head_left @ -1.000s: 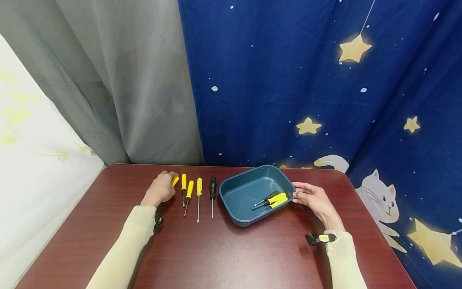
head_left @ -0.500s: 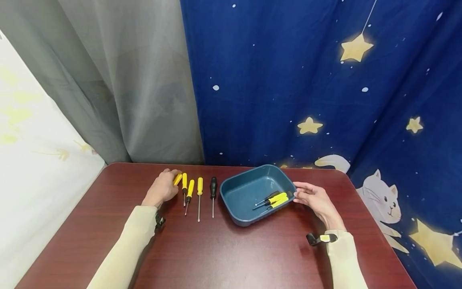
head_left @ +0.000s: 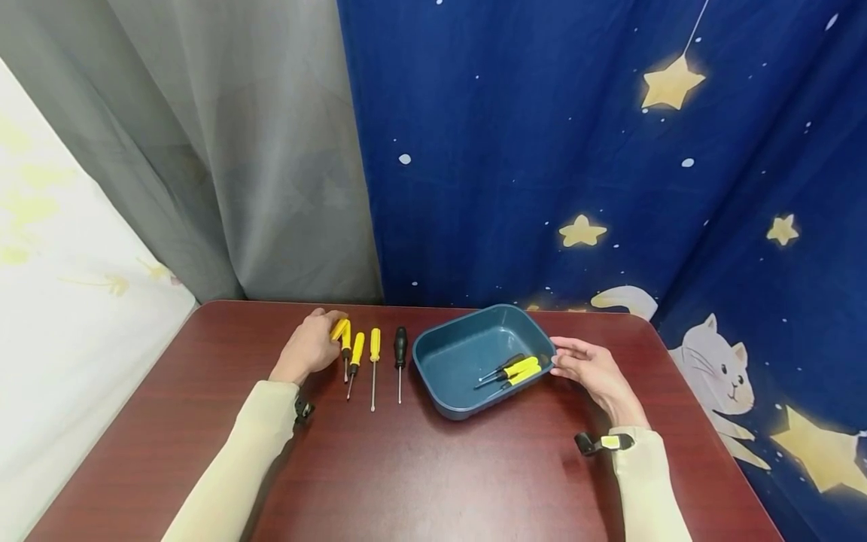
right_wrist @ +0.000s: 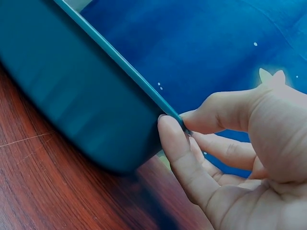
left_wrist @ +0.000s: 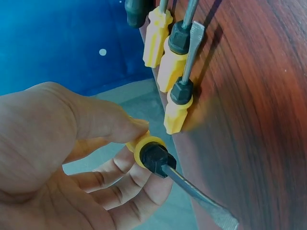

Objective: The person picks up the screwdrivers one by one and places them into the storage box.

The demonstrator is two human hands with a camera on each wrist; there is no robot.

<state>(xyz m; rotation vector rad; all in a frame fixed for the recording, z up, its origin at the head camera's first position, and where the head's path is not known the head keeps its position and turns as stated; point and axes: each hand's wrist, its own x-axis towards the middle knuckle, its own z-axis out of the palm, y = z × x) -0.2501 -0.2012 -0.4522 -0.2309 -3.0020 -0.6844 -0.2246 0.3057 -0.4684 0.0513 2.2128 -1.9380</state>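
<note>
In the left wrist view my left hand (left_wrist: 103,139) pinches a flathead screwdriver (left_wrist: 154,159) by its yellow handle, thumb on one side and fingers on the other. Its shank slants down over the table. The head view puts this hand (head_left: 308,348) at the left end of a row of screwdrivers, and the held handle overlaps the nearest yellow screwdriver (head_left: 346,340). My right hand (head_left: 592,373) is at the right corner of a dark blue plastic box (head_left: 454,357), gripping its rim between thumb and fingers (right_wrist: 175,139). Inside the box lie several screwdrivers (head_left: 520,369).
Along the row also lie a short yellow screwdriver (head_left: 357,352), a long yellow one (head_left: 375,348) and a black-handled one (head_left: 400,350), shanks toward me. The reddish-brown table (head_left: 433,474) ends at the back against a grey curtain (head_left: 291,188) and a blue star-patterned curtain (head_left: 474,188).
My left hand has shifted slightly right and away from me with its screwdriver, and the handle has closed in on the row. My right hand keeps its grip on the box.
</note>
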